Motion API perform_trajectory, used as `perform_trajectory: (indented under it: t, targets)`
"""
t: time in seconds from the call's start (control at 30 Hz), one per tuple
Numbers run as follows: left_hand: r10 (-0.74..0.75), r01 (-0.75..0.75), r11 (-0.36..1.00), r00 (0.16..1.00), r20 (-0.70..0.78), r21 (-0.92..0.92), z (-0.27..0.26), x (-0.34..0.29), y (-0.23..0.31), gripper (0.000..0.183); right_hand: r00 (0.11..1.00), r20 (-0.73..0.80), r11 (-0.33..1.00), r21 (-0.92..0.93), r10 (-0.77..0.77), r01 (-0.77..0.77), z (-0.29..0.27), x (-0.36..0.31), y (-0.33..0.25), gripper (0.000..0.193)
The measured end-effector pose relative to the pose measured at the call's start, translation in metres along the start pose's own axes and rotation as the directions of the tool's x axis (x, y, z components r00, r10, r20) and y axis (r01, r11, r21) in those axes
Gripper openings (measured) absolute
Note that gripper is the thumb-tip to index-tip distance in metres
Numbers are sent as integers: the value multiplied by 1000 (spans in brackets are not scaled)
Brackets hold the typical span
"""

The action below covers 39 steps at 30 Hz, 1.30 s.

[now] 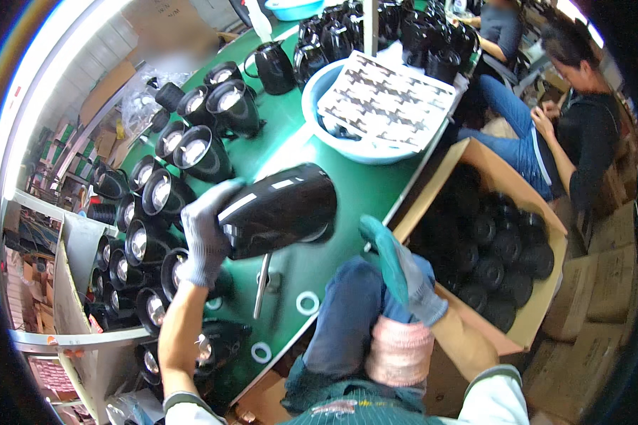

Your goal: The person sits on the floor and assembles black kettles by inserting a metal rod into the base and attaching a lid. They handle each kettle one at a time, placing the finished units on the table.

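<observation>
Starting at the left side of the green table (354, 188), you had rows of dark vessels (207, 159) with silvery insides, bunched close together. Next along was the left hand (209, 234) in a grey glove, gripping the left end of a glossy black vessel (280, 211), which looked to be up off the tabletop. That piece stuck out to the right of the hand, its long axis running nearly sideways, with the right end a bit higher in view. Just below it was a metal rod (261, 289), though I couldn't tell if the two touched, and then two white rings (307, 312) (261, 361) lay near the table's edge. Further up, a pale blue basin (376, 157) had a patterned sheet (386, 99) across its top. The right hand (403, 273), in a green and grey glove, was well apart from the vessel, fingers stretched out and pointing up and left, so the vessel lay up and left of it and the left hand was clearly the nearer one. Something tiny and shiny showed by its fingertips; no idea whether it was pinched. Past that came a cardboard box (432, 190) of round black parts (488, 271), then a seated co-worker (588, 142).
</observation>
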<state>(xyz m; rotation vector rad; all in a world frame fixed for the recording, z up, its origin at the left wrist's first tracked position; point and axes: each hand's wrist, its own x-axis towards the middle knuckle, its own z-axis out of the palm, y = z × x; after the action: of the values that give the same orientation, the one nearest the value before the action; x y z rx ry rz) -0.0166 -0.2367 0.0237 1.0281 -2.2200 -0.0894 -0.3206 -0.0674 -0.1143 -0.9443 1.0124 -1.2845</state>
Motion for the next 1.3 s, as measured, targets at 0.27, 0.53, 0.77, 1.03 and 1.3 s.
perform_trajectory:
  t: [0.27, 0.53, 0.77, 1.03, 1.3]
  targets:
    - [-154, 70, 892, 976, 156, 446, 127, 192, -129, 25, 989, -34, 989, -22, 146, -146, -1, 56, 5, 51]
    - [-365, 213, 889, 864, 348, 405, 185, 297, -182, 49, 978, 98, 848, -520, 184, -108, -12, 115, 11, 46]
    - [-236, 150, 958, 898, 373, 245, 140, 299, -233, 51, 942, 86, 821, -521, 324, -234, -22, 135, 19, 47]
    - [-53, 61, 940, 998, -35, 334, 114, 219, -264, 53, 974, 207, 801, -596, 92, 51, 4, 168, -1, 57]
    - [-540, 291, 739, 796, 275, 607, 84, 246, -320, 74, 929, 281, 282, -896, -241, 344, -8, 244, 90, 56]
